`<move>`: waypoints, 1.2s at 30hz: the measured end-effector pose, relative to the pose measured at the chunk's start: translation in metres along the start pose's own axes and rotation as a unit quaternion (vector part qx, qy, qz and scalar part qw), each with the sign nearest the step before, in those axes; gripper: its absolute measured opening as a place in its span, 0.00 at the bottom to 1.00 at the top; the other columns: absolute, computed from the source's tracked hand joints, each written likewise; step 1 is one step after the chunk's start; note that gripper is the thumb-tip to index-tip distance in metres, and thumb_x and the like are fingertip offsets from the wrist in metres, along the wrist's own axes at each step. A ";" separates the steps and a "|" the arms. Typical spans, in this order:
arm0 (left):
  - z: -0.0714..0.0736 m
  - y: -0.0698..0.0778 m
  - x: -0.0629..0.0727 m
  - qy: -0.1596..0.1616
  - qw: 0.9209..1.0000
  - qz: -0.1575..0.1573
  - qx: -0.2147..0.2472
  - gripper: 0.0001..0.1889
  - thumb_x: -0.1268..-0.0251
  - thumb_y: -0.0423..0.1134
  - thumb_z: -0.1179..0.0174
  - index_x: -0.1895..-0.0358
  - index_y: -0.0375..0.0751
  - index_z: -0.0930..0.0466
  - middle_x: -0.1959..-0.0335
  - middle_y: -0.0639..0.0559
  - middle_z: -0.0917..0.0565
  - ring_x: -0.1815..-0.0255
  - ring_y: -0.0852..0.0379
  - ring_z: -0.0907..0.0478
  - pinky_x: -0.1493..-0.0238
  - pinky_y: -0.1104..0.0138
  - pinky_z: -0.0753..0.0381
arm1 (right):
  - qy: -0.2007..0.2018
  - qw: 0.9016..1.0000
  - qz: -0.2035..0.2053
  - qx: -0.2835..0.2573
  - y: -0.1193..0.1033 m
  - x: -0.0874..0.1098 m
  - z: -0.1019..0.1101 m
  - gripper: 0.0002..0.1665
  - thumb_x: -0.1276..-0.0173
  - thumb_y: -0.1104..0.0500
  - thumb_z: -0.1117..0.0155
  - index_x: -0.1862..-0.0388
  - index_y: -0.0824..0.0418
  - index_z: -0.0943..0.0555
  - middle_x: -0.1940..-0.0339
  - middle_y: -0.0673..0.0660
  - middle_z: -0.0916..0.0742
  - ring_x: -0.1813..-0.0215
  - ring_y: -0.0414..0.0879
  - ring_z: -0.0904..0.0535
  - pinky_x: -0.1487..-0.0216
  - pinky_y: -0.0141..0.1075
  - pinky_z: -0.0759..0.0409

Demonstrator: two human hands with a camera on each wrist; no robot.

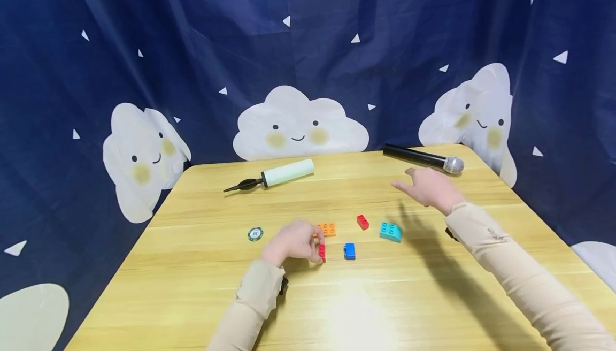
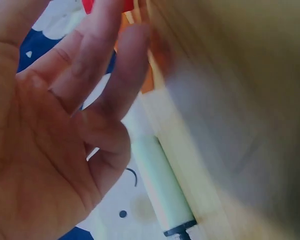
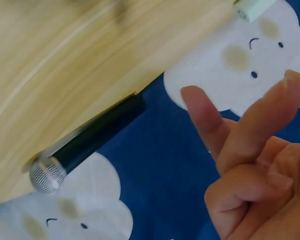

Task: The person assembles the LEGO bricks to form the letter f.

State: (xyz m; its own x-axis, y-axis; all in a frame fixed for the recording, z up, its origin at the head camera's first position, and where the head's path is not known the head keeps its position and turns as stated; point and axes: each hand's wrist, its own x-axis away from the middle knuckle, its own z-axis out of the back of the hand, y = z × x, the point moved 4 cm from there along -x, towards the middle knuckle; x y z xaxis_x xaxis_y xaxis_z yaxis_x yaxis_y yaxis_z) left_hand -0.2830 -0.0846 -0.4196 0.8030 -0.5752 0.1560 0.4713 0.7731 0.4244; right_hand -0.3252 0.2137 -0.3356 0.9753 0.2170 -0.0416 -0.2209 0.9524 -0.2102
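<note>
My left hand [image 1: 297,241] pinches a small red toy brick [image 1: 322,253] between thumb and fingertips, low over the table. In the left wrist view only an edge of this red brick [image 2: 127,6] shows at the top, by the fingers. Just behind it lies an orange brick [image 1: 328,229], partly covered by the hand. A blue brick [image 1: 349,251] rests to the right, on its side. My right hand [image 1: 433,188] hovers over the right side of the table, holding nothing, its thumb and fingers apart and loosely bent. Nearest to it is a black microphone [image 1: 418,156] with a silver head.
On the wooden table [image 1: 192,287] also lie a second red brick [image 1: 363,222], a teal brick [image 1: 390,231], a green-and-white poker chip [image 1: 255,234] and a pale green hand pump [image 1: 289,172] with a black nozzle. A dark blue curtain [image 1: 192,30] with clouds hangs behind.
</note>
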 end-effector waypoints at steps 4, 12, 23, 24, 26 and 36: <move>-0.006 0.010 0.006 -0.016 1.000 -0.010 0.012 0.16 0.58 0.42 0.26 0.64 0.53 0.22 0.83 0.66 0.21 0.82 0.67 0.25 0.73 0.71 0.27 | -0.024 0.999 0.035 -0.022 -0.018 0.003 -0.009 0.39 0.29 0.40 0.50 0.36 0.73 0.31 0.63 0.67 0.13 0.61 0.59 0.15 0.47 0.54 0.24; -0.009 0.014 0.016 -0.007 1.000 -0.005 0.015 0.17 0.58 0.40 0.27 0.63 0.52 0.23 0.84 0.66 0.22 0.82 0.68 0.26 0.72 0.71 0.28 | -0.149 0.972 0.086 -0.162 -0.079 0.023 -0.045 0.31 0.33 0.55 0.38 0.35 0.67 0.30 0.83 0.53 0.18 0.88 0.40 0.27 0.78 0.34 0.25; -0.009 0.013 0.020 0.009 1.000 -0.012 -0.011 0.16 0.58 0.45 0.25 0.66 0.55 0.23 0.85 0.69 0.23 0.82 0.70 0.27 0.72 0.72 0.29 | -0.184 0.965 0.062 -0.178 -0.119 0.043 -0.088 0.36 0.47 0.61 0.25 0.39 0.64 0.27 0.81 0.50 0.18 0.88 0.43 0.26 0.81 0.33 0.24; -0.009 0.013 0.020 0.010 1.000 -0.013 -0.010 0.16 0.59 0.45 0.25 0.67 0.55 0.23 0.85 0.69 0.23 0.82 0.70 0.27 0.72 0.72 0.29 | -0.182 0.965 0.058 -0.177 -0.121 0.043 -0.090 0.36 0.48 0.61 0.24 0.39 0.64 0.27 0.82 0.50 0.18 0.88 0.42 0.27 0.81 0.32 0.25; -0.009 0.013 0.021 0.011 1.000 -0.016 -0.010 0.16 0.59 0.45 0.25 0.67 0.55 0.23 0.85 0.70 0.23 0.82 0.71 0.27 0.72 0.72 0.29 | -0.177 0.968 0.050 -0.171 -0.124 0.043 -0.093 0.37 0.49 0.61 0.24 0.40 0.65 0.26 0.82 0.50 0.18 0.88 0.41 0.28 0.83 0.31 0.27; -0.008 0.013 0.025 0.019 1.000 -0.019 -0.011 0.16 0.60 0.46 0.25 0.67 0.55 0.22 0.86 0.71 0.23 0.82 0.72 0.27 0.71 0.73 0.30 | -0.152 0.975 0.044 -0.156 -0.131 0.040 -0.099 0.24 0.50 0.64 0.24 0.53 0.65 0.19 0.62 0.57 0.15 0.87 0.43 0.27 0.85 0.31 0.28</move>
State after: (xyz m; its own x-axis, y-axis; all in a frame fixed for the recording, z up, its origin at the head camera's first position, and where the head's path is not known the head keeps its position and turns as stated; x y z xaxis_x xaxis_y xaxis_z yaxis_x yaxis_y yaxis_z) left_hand -0.2540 -0.0865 -0.4168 0.7968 -0.5949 0.1060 0.5099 0.7561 0.4102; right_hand -0.2565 0.0767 -0.4064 0.8951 0.3936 0.2095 -0.2447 0.8264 -0.5072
